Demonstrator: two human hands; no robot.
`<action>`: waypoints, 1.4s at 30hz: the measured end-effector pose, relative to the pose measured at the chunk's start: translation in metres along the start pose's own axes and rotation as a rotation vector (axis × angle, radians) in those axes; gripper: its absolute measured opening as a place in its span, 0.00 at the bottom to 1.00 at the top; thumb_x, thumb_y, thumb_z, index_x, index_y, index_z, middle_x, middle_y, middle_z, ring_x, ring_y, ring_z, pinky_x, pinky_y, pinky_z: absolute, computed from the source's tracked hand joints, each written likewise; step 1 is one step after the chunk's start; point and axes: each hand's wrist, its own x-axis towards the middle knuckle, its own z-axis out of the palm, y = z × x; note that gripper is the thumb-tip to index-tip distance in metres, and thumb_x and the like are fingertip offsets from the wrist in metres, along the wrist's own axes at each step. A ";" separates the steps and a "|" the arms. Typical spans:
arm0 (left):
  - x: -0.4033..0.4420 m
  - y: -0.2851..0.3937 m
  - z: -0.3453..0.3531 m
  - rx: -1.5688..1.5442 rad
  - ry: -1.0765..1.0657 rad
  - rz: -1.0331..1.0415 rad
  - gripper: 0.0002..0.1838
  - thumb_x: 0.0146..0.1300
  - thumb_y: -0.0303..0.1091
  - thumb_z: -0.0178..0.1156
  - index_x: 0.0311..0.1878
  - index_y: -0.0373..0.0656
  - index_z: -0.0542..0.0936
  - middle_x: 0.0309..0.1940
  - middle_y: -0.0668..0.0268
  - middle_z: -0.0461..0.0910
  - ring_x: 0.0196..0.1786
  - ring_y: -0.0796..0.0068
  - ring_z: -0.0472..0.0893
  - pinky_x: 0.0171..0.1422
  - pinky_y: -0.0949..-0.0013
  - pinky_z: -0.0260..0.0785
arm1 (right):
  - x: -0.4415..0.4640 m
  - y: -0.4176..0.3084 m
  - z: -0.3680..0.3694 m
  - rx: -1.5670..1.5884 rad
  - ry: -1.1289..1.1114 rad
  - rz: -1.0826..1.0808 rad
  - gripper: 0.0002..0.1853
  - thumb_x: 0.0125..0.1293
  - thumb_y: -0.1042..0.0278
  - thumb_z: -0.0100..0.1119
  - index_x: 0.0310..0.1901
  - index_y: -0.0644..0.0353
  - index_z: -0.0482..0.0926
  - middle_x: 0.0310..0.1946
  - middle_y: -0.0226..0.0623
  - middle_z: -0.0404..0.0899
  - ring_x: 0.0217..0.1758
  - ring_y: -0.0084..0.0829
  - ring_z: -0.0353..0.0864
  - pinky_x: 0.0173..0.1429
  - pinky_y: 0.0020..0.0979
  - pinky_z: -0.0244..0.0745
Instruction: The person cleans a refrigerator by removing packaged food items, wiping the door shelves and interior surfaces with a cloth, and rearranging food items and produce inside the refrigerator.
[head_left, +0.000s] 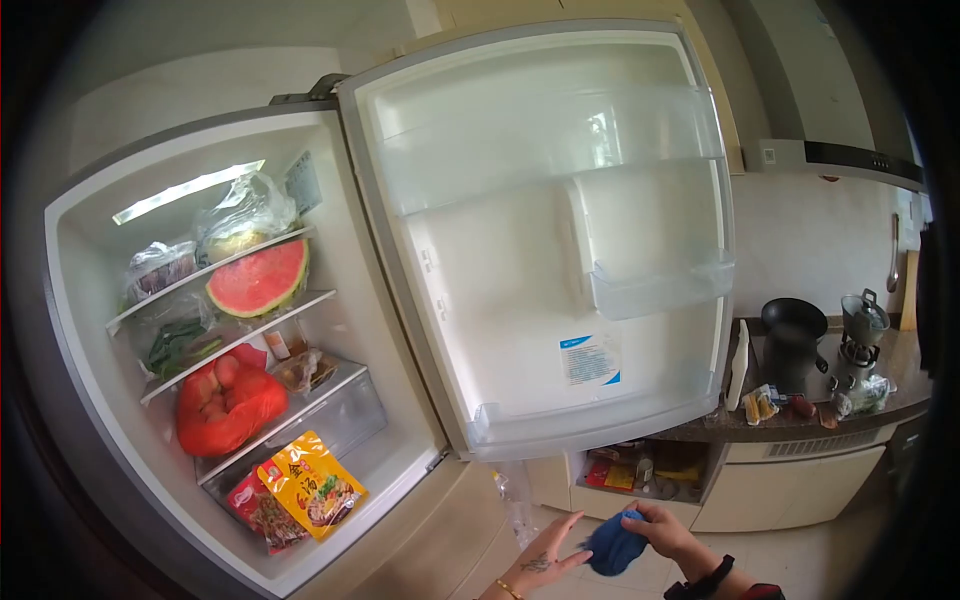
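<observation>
A bunched dark blue cloth (615, 545) hangs from my right hand (662, 528), whose thumb and fingers pinch its upper edge. My left hand (545, 562) is beside the cloth with fingers stretched apart; whether its fingertips touch the fabric I cannot tell. Both hands are low in the view, in front of the open fridge door (500, 300). To the left, the lit fridge holds a cut watermelon (260, 278), a red bag (230, 405) of round items, and yellow (312, 485) and red food packets (265, 515) in the lower part.
The door carries clear shelves (660, 290) and a label (590, 361). On the right, a counter (700, 428) bears a black wok (794, 318), a pot (864, 318) and bagged food (865, 395). Below is an open drawer (640, 475) of packets and jars.
</observation>
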 end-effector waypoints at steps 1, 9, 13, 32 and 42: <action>-0.004 -0.004 0.002 -0.044 -0.047 -0.070 0.34 0.59 0.41 0.62 0.67 0.43 0.61 0.59 0.54 0.69 0.56 0.56 0.75 0.63 0.63 0.64 | -0.004 -0.017 0.014 0.213 -0.066 0.021 0.16 0.62 0.63 0.62 0.47 0.63 0.75 0.37 0.36 0.81 0.37 0.28 0.80 0.45 0.29 0.75; -0.032 -0.034 -0.015 -0.629 -0.228 -0.506 0.29 0.62 0.41 0.60 0.63 0.41 0.66 0.50 0.59 0.77 0.54 0.68 0.76 0.62 0.69 0.65 | -0.004 -0.100 0.084 0.730 -0.299 -0.064 0.24 0.61 0.62 0.61 0.55 0.66 0.69 0.47 0.42 0.77 0.50 0.37 0.78 0.58 0.40 0.72; -0.016 0.018 -0.070 -1.172 0.073 -0.360 0.20 0.61 0.31 0.59 0.56 0.42 0.70 0.45 0.67 0.77 0.48 0.76 0.77 0.55 0.72 0.70 | 0.005 -0.102 0.088 0.578 -0.359 0.028 0.34 0.55 0.52 0.66 0.58 0.63 0.67 0.54 0.46 0.73 0.58 0.44 0.73 0.64 0.47 0.66; 0.199 0.159 -0.097 0.735 0.519 0.613 0.37 0.52 0.41 0.65 0.64 0.41 0.62 0.60 0.57 0.64 0.65 0.58 0.63 0.71 0.47 0.47 | -0.039 -0.346 0.085 -1.086 0.763 -1.635 0.20 0.58 0.68 0.60 0.52 0.58 0.70 0.51 0.42 0.71 0.56 0.42 0.69 0.62 0.42 0.62; 0.223 0.167 -0.090 0.746 0.673 0.649 0.26 0.38 0.41 0.74 0.39 0.46 0.71 0.31 0.65 0.69 0.36 0.61 0.67 0.45 0.62 0.61 | 0.063 -0.430 0.128 -2.204 0.663 -1.892 0.13 0.61 0.58 0.56 0.43 0.56 0.73 0.64 0.38 0.63 0.71 0.35 0.57 0.74 0.45 0.48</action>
